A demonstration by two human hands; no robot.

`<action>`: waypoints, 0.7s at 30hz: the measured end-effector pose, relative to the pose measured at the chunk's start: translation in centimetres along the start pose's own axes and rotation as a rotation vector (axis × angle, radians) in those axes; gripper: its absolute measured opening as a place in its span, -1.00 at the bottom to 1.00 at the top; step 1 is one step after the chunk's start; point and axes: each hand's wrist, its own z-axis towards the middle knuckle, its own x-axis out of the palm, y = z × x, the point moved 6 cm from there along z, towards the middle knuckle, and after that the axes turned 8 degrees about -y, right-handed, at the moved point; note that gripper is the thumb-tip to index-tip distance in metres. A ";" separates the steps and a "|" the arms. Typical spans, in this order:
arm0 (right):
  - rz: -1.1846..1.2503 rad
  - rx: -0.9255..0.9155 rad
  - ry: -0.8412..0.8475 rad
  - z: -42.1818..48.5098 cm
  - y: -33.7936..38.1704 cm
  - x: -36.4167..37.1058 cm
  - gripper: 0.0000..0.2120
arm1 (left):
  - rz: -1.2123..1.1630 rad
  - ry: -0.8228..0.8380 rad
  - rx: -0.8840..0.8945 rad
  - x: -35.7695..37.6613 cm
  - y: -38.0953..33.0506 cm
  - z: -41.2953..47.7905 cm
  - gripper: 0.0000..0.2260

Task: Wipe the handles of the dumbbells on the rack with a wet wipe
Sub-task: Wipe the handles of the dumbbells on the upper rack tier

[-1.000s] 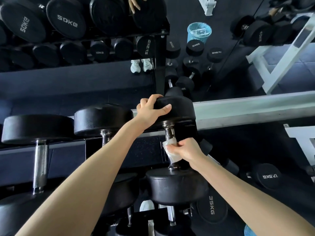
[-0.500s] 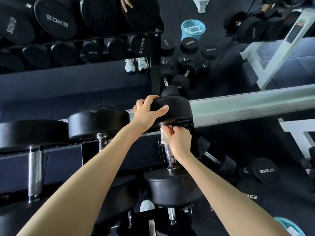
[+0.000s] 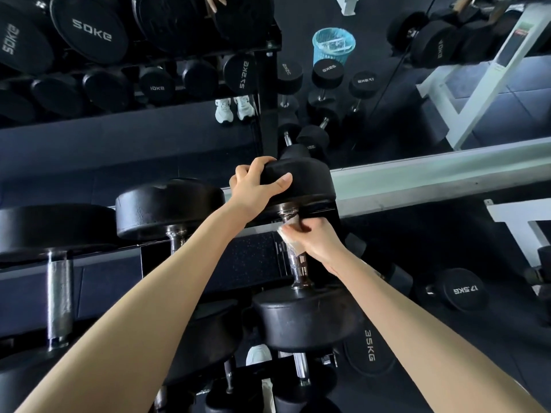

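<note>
Gripping far head of black dumbbell [image 3: 304, 320] with left hand [image 3: 253, 186], clamping white wet wipe [image 3: 287, 238] round its chrome handle [image 3: 299, 265] with right hand [image 3: 320, 238]; neighbouring dumbbells [image 3: 167, 207] racked alongside.

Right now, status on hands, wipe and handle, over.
Left hand grips far head. Right hand holds wipe round upper handle. Nothing in the way.

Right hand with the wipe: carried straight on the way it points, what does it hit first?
Probably the dumbbell's far head, just beyond it: the right hand grips the wet wipe round the handle close under that head, which the left hand holds.
</note>
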 end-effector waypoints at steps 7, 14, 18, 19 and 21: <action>-0.295 0.008 0.313 -2.1 -2.0 -0.8 -0.72 | 0.021 0.002 -0.004 0.0 0.0 -0.1 -0.60; -0.681 -0.108 0.241 -3.2 -1.7 0.6 -0.61 | 0.031 0.027 -0.004 0.0 -0.2 -0.2 -0.60; -0.739 -0.111 0.249 -2.8 -1.1 0.5 -0.67 | 0.043 0.020 0.003 -0.1 -0.2 -0.2 -0.60; -0.690 -0.075 0.324 -2.6 -1.4 0.3 -0.66 | 0.047 0.020 0.006 0.0 -0.2 -0.1 -0.59; -0.444 0.013 0.510 -2.4 -2.3 0.0 -0.58 | 0.059 0.022 0.013 0.0 -0.2 -0.1 -0.59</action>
